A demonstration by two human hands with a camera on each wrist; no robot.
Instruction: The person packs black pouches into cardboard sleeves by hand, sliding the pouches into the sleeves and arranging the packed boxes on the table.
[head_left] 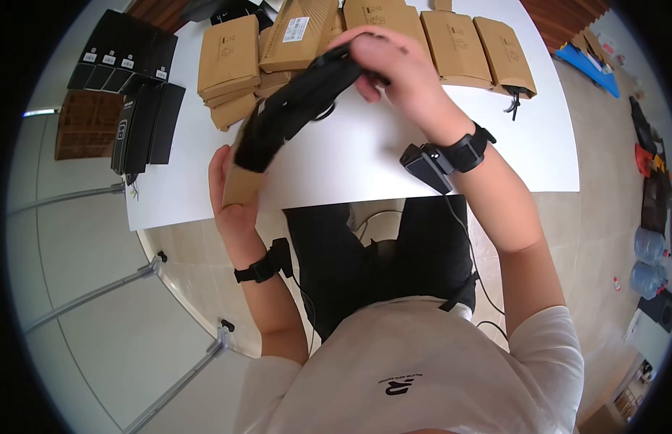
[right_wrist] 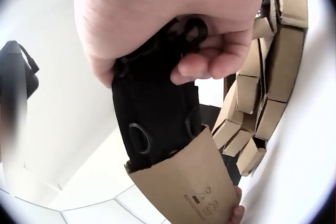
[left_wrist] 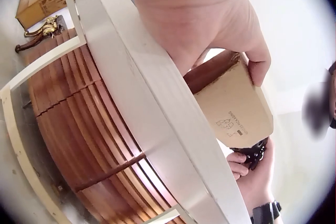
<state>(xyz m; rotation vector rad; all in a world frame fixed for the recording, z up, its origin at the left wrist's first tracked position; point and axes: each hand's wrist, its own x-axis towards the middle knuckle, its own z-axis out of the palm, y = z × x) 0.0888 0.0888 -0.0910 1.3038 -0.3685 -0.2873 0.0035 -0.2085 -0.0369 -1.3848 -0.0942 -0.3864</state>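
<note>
My left hand point(head_left: 232, 199) grips the lower end of a small brown cardboard box point(head_left: 242, 188) at the table's front edge. In the left wrist view, printed marks show on the box point(left_wrist: 233, 111), with fingers on its near end. A black padded strap-like item point(head_left: 285, 112) with rings sticks out of the box's other end. The right hand point(head_left: 403, 72) grips that item at its upper end. Seen from the right wrist, the black item point(right_wrist: 157, 106) has D-shaped rings and a loop near the fingers, and its lower part is hidden inside the box.
Brown cardboard boxes point(head_left: 296, 36) lie along the back of the white table point(head_left: 394, 173), some stacked. One box at the right point(head_left: 503, 54) has a black cord poking out. Black boxes point(head_left: 144, 123) stand at the left. Cables hang from both wrist cameras.
</note>
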